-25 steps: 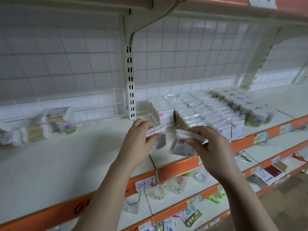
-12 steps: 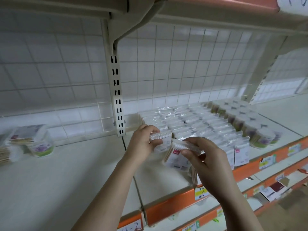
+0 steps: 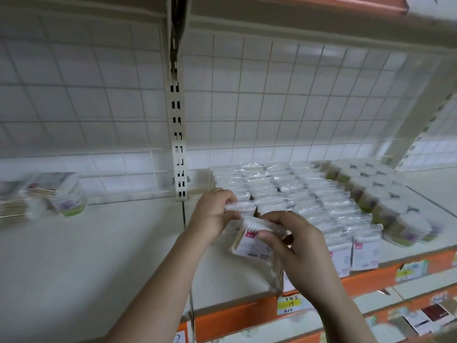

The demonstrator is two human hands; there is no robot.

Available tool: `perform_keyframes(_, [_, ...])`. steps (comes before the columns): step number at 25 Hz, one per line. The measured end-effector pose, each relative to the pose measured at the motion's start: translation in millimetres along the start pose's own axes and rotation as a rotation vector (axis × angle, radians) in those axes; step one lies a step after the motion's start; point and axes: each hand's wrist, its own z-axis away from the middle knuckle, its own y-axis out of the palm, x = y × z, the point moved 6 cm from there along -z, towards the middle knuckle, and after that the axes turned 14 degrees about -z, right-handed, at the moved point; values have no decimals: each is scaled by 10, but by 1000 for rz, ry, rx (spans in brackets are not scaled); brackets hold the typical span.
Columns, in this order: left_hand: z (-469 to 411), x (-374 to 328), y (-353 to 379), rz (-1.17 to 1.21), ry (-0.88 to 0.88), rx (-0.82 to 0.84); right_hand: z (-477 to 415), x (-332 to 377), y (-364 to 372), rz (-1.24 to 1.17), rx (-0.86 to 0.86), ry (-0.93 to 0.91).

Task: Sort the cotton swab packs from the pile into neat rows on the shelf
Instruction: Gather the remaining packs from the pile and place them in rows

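Pinching a likely light, slippery swab pack [image 3: 241,208] in left grip [image 3: 212,214]; right grip [image 3: 296,248] curled round another pack [image 3: 249,243]; take by side edges.

I see the left hand [image 3: 214,215] pinching one cotton swab pack [image 3: 243,208] just in front of the rows of packs [image 3: 304,201] standing on the white shelf [image 3: 99,256]. The right hand [image 3: 298,251] grips a second pack [image 3: 249,246], tilted, close below the first one. Round tubs [image 3: 385,204] stand right of the rows, and at far left a blurred pile [image 3: 32,199] lies before the wire grid [image 3: 296,107].
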Motion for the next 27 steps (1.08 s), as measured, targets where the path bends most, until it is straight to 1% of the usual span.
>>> perform_keyframes(4, [-59,26,25,-77,-59,-54,-38,-57,-22,-29,38,-12])
perform_keyframes(6, [-96,14,34,-123,-77,-48,-65,-65,-25,-39,55,-28])
perform_keyframes(8, [-123,7,31,-131,-89,-46,-102,-77,-40,-42,67,-40])
perform_keyframes(13, [-88,68,-22,-132,-153,-101,-219,-88,-35,-26,115,-62])
perform_keyframes(16, [32,166,-126,-133,-110,-203,-317,-52,3,-59,142,-63])
perform_keyframes(17, [101,208,-169,-165,-94,-250,-359,-40,21,-67,153,-69])
perform_keyframes(19, [233,296,-211,-306,-84,-314,-462,-49,72,-38,185,-84])
perform_keyframes(22, [329,400,-142,-452,-124,-284,-617,-88,170,39,251,-103])
perform_keyframes(25, [347,471,-60,-463,-162,-261,-733,-85,275,98,303,-141])
perform_keyframes(27, [361,515,-24,-446,-190,-244,-792,-112,338,186,318,-178])
